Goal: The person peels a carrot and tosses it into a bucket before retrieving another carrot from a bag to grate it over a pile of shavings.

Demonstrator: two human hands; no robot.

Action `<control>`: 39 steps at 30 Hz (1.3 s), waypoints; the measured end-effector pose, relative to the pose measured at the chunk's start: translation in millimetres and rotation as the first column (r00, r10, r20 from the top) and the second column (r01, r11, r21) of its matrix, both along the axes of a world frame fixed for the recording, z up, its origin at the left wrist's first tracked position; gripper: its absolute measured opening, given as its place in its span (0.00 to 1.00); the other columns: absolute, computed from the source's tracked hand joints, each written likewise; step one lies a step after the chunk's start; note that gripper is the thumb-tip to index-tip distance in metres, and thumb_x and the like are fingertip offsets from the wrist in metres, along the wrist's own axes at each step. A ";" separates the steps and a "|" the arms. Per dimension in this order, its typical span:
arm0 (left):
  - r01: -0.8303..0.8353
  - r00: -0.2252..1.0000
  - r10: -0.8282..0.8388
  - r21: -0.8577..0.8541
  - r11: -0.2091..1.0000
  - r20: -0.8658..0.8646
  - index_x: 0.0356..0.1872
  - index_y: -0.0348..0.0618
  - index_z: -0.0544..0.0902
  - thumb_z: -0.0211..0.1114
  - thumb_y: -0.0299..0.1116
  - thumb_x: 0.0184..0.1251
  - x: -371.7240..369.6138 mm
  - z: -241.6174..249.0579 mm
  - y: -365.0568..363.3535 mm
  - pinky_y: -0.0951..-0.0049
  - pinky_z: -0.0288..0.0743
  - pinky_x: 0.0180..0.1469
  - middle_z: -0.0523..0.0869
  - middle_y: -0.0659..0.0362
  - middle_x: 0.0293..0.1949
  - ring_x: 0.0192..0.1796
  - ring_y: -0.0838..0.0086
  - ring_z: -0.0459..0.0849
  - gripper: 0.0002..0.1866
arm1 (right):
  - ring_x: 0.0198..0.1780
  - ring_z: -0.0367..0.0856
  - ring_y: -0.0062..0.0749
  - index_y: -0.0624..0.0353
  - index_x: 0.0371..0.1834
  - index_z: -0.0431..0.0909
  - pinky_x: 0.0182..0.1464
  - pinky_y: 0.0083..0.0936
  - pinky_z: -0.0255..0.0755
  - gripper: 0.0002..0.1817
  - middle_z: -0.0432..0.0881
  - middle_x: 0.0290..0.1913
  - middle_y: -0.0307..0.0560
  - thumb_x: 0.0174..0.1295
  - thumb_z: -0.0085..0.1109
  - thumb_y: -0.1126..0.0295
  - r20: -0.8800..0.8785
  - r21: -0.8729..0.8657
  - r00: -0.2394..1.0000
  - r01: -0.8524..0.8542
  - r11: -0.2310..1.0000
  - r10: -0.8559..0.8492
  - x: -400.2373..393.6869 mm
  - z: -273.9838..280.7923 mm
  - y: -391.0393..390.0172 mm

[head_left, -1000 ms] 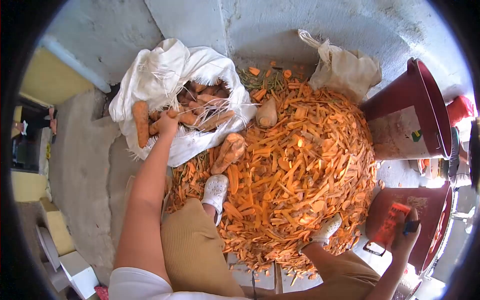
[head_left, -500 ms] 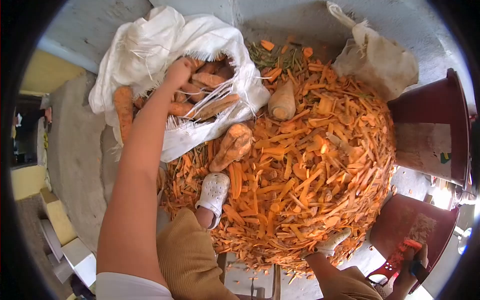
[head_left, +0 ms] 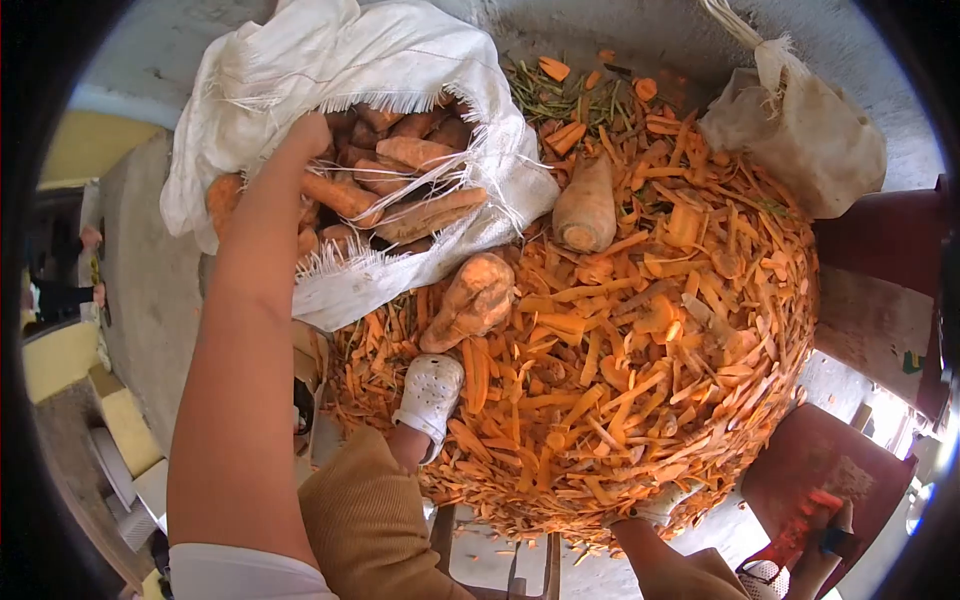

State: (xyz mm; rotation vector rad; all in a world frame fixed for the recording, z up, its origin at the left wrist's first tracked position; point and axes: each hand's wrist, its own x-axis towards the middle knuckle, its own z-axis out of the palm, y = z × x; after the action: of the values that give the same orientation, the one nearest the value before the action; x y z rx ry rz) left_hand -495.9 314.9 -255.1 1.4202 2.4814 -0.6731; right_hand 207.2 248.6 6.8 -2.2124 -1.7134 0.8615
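My left hand (head_left: pixel 313 136) reaches to the mouth of a white woven sack (head_left: pixel 250 110). Its fingers look curled at the frayed rim; what they grip, if anything, is hidden. Inside the sack lie several unpeeled carrots (head_left: pixel 415 153). One long carrot (head_left: pixel 342 198) is right beside my wrist. At the lower right, my right hand (head_left: pixel 838 518), with a dark band at the wrist, is closed around a blurred orange-red object (head_left: pixel 808 508). A thick knobbly carrot (head_left: pixel 475 302) and a large pale-ended carrot (head_left: pixel 586 208) rest on the peelings outside the sack.
A big heap of carrot peelings (head_left: pixel 640 370) spreads around my white clogs (head_left: pixel 432 392). Dark red containers (head_left: pixel 815 470) stand at the right. A dirty pale bag (head_left: pixel 800 130) leans at the wall. Another person's hand (head_left: pixel 99 294) shows at the far left.
My left hand has moved left, from over the carrots to the sack's rim, and more carrots now show. The view has shifted slightly. My right hand stays at the lower right.
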 end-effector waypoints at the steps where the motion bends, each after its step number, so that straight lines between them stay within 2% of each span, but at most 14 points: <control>1: 0.022 1.000 -0.022 0.037 0.999 0.012 0.35 0.37 0.77 0.49 0.31 0.49 -0.7 0.7 -0.6 0.64 0.68 0.44 0.76 0.44 0.37 0.41 0.56 0.75 0.14 | 0.33 0.66 0.16 0.61 0.33 0.69 0.35 0.12 0.60 0.06 0.68 0.30 0.37 0.56 0.48 0.71 -0.052 0.004 0.999 0.011 1.000 -0.011 3.7 -4.9 1.2; 3: 0.066 0.997 -0.071 0.117 0.991 0.038 0.33 0.34 0.76 0.47 0.28 0.49 1.7 0.8 0.2 0.62 0.65 0.47 0.74 0.41 0.40 0.45 0.54 0.73 0.13 | 0.33 0.66 0.15 0.61 0.33 0.68 0.35 0.12 0.60 0.06 0.69 0.30 0.37 0.56 0.48 0.71 -0.150 0.018 0.988 0.038 0.999 -0.035 8.5 -14.3 2.8; 4: 0.041 0.995 -0.051 0.113 0.993 0.082 0.36 0.35 0.75 0.46 0.28 0.50 3.8 3.0 2.2 0.62 0.64 0.49 0.73 0.41 0.42 0.46 0.55 0.72 0.14 | 0.33 0.66 0.16 0.61 0.33 0.68 0.35 0.12 0.60 0.06 0.69 0.30 0.37 0.56 0.48 0.70 -0.156 0.022 0.987 0.047 0.999 -0.043 15.5 -18.5 3.2; 8: -0.156 0.976 0.136 0.111 0.982 0.170 0.44 0.36 0.70 0.40 0.29 0.56 -2.4 -6.2 9.5 0.64 0.60 0.53 0.68 0.44 0.49 0.52 0.58 0.68 0.17 | 0.32 0.66 0.17 0.61 0.33 0.67 0.34 0.13 0.61 0.07 0.69 0.30 0.38 0.56 0.49 0.69 -0.141 0.043 0.989 0.058 0.997 -0.052 34.1 -29.3 9.0; 10: -0.135 0.986 0.130 0.038 0.990 0.109 0.48 0.39 0.68 0.40 0.32 0.56 -19.4 -24.8 20.6 0.64 0.61 0.52 0.69 0.46 0.49 0.51 0.59 0.69 0.18 | 0.32 0.66 0.17 0.61 0.33 0.68 0.34 0.14 0.61 0.08 0.69 0.30 0.38 0.55 0.49 0.68 -0.107 0.055 0.992 0.074 0.996 -0.068 32.9 -33.1 9.9; 12: 0.027 1.000 -0.026 -0.147 0.989 0.008 0.51 0.45 0.68 0.45 0.37 0.56 -48.2 -51.2 27.0 0.65 0.65 0.49 0.73 0.49 0.47 0.49 0.59 0.72 0.20 | 0.32 0.67 0.17 0.61 0.33 0.68 0.34 0.14 0.61 0.08 0.69 0.29 0.38 0.55 0.49 0.68 -0.078 0.054 0.993 0.087 0.995 -0.083 31.1 -36.2 11.0; 13: -0.013 0.993 0.033 0.177 0.984 -0.113 0.51 0.44 0.66 0.43 0.38 0.57 -56.0 -70.8 21.9 0.64 0.66 0.47 0.73 0.49 0.47 0.47 0.58 0.73 0.20 | 0.32 0.67 0.18 0.61 0.33 0.68 0.33 0.14 0.61 0.08 0.69 0.29 0.38 0.55 0.49 0.68 -0.064 0.049 0.993 0.100 0.994 -0.096 29.4 -38.6 11.5; 14: -0.026 0.994 0.049 0.220 0.975 -0.099 0.51 0.44 0.66 0.43 0.38 0.57 -68.7 -83.3 22.8 0.64 0.66 0.47 0.73 0.49 0.46 0.47 0.58 0.73 0.20 | 0.32 0.67 0.18 0.61 0.32 0.68 0.33 0.14 0.61 0.08 0.69 0.29 0.38 0.55 0.49 0.68 -0.051 0.042 0.993 0.108 0.993 -0.106 27.6 -37.9 13.0; 18: -0.018 0.997 0.025 0.098 0.995 -0.067 0.50 0.44 0.67 0.43 0.38 0.56 -47.7 -65.3 34.4 0.63 0.66 0.46 0.73 0.48 0.46 0.46 0.57 0.73 0.20 | 0.31 0.67 0.18 0.62 0.32 0.68 0.33 0.14 0.61 0.09 0.69 0.28 0.39 0.55 0.49 0.67 -0.041 0.042 0.992 0.121 0.992 -0.119 28.8 -43.0 15.3; 30: 0.057 0.994 -0.062 -0.060 0.997 -0.090 0.49 0.43 0.67 0.44 0.38 0.56 -30.3 -71.8 53.7 0.62 0.67 0.44 0.74 0.48 0.45 0.44 0.56 0.74 0.19 | 0.29 0.68 0.20 0.62 0.31 0.68 0.31 0.15 0.62 0.11 0.70 0.27 0.40 0.54 0.50 0.65 0.022 0.057 0.990 0.136 0.989 -0.138 25.0 -47.7 11.3; 37: 0.194 0.969 -0.236 -0.359 0.913 -0.078 0.49 0.43 0.67 0.44 0.38 0.56 7.6 -23.1 25.7 0.62 0.67 0.43 0.74 0.48 0.44 0.43 0.55 0.74 0.19 | 0.28 0.68 0.22 0.63 0.30 0.68 0.29 0.15 0.62 0.12 0.70 0.26 0.41 0.53 0.51 0.63 0.037 0.103 0.995 0.093 0.990 -0.098 29.6 -19.6 -4.7; 38: 0.246 0.961 -0.273 -0.318 0.916 -0.045 0.48 0.43 0.67 0.44 0.38 0.56 9.2 -12.5 18.3 0.62 0.68 0.43 0.74 0.48 0.44 0.43 0.55 0.74 0.19 | 0.28 0.69 0.22 0.63 0.30 0.68 0.29 0.15 0.62 0.12 0.70 0.26 0.41 0.53 0.51 0.63 0.040 0.111 0.996 0.080 0.991 -0.085 30.9 -11.7 -8.7; 39: 0.323 0.946 -0.320 -0.082 0.943 0.043 0.35 0.35 0.74 0.44 0.32 0.55 2.4 -11.2 4.3 0.62 0.70 0.38 0.76 0.44 0.37 0.36 0.55 0.77 0.13 | 0.28 0.69 0.22 0.63 0.30 0.68 0.29 0.15 0.62 0.12 0.70 0.25 0.42 0.53 0.51 0.63 0.038 0.122 0.996 0.074 0.990 -0.079 31.8 -5.5 -11.7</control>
State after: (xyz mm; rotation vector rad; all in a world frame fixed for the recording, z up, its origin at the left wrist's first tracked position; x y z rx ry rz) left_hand -493.5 319.2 -266.3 1.8066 2.1858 -0.8036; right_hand 239.0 236.9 1.3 -2.2151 -1.6408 0.6791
